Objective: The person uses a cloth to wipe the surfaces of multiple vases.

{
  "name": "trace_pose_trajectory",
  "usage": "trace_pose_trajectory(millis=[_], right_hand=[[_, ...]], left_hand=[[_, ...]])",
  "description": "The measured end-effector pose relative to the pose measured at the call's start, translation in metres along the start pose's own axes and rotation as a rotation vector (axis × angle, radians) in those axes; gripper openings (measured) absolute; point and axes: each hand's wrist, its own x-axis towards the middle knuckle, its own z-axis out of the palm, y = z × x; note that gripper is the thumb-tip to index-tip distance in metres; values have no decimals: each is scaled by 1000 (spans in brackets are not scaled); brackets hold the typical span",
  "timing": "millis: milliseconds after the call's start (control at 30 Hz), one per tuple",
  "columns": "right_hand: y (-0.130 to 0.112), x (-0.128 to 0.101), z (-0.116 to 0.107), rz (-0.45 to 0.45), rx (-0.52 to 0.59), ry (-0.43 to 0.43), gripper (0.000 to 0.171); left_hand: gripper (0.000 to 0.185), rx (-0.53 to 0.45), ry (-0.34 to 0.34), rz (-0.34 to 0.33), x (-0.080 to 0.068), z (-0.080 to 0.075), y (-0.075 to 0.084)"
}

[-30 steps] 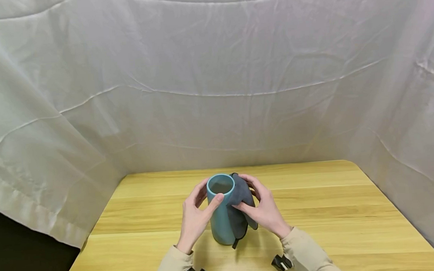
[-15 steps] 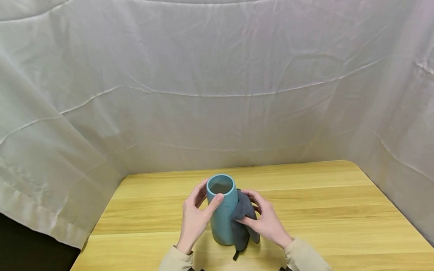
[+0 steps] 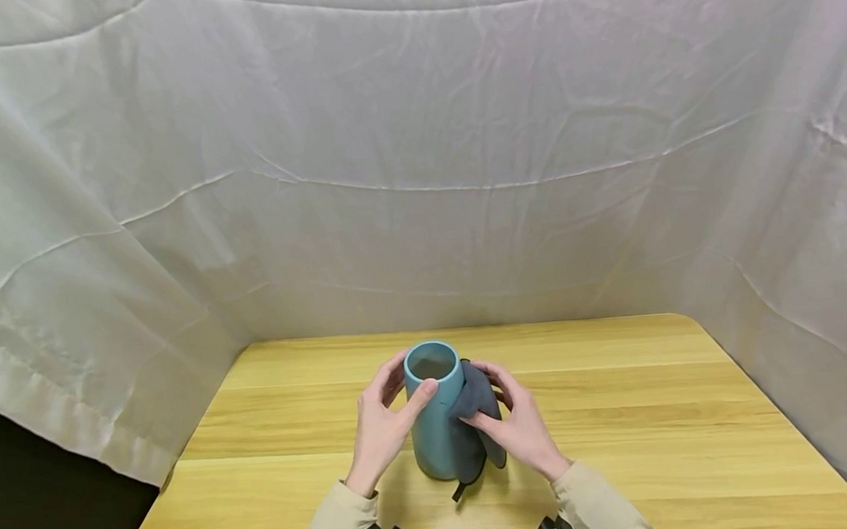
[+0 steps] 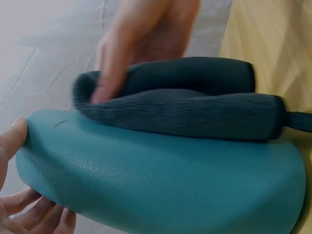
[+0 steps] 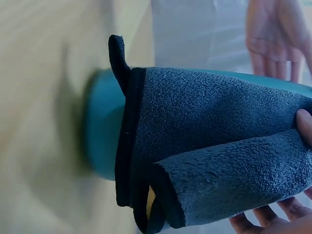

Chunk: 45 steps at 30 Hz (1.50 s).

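Observation:
A tall teal cup (image 3: 432, 426) stands upright on the wooden table (image 3: 651, 412), its mouth open upward. My left hand (image 3: 382, 425) grips its left side, thumb near the rim. My right hand (image 3: 517, 425) presses a folded dark grey cloth (image 3: 472, 415) against the cup's right wall. In the left wrist view the teal cup (image 4: 161, 180) fills the frame with the grey cloth (image 4: 185, 109) lying along it under the right hand's fingers (image 4: 109, 73). The right wrist view shows the cloth (image 5: 209, 151) with its black hem and loop over the cup (image 5: 100, 131).
White crumpled sheeting (image 3: 417, 152) hangs behind and along both sides of the table. The table's left edge (image 3: 167, 474) drops to a dark floor. Bare wood lies to the right of and behind the cup.
My right hand slid the cloth down the cup's side from near the rim, then back up a little. The left hand and the cup have stayed put.

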Motion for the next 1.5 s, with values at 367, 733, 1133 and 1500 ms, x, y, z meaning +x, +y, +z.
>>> trace_pose_trajectory(millis=[367,733,1133,1500], right_hand=[[-28,20,-5,-92,-18,5,61],[-10,9,-4,-80,-4,-22,61],[6,-2,-1,45,-21,-41,64],[3,0,-2,70,-33,-39,65]], left_hand=[[51,-7,6,1,1,0,0],[51,-8,2,-1,0,0,-2],[52,-5,0,-1,0,0,-1],[52,-5,4,-5,0,0,-2]])
